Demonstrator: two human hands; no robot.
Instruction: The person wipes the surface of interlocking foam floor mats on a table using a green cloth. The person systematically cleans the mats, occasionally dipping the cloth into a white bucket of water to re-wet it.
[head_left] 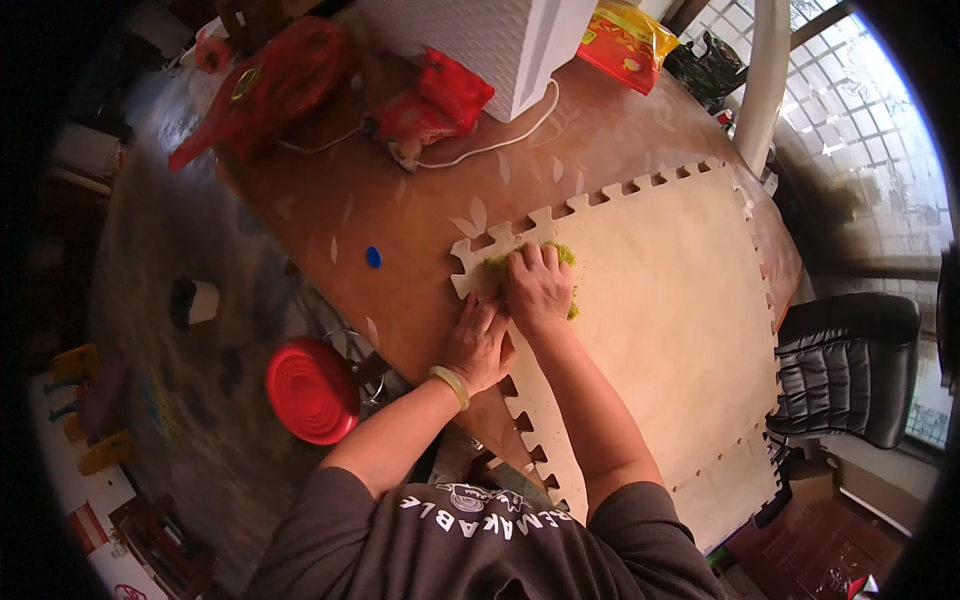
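Note:
A large beige interlocking foam mat (650, 300) with jigsaw-like edges lies on the brown table. Near the mat's left corner, my right hand (540, 285) is closed over a yellow-green fuzzy cloth (565, 256) and presses it against the surface. Most of the cloth is hidden under the fingers. My left hand (482, 345), with a pale bangle at its wrist, rests at the mat's left edge just beside the right hand. Its fingers are stretched out toward the corner, and it holds nothing that I can see.
A small blue disc (373, 257) lies on the brown tabletop (340, 210). Red plastic bags (440, 100), a white cord and a white textured box (470, 50) occupy the far side. A red round stool (313, 390) stands left; a black padded chair (850, 370) stands right.

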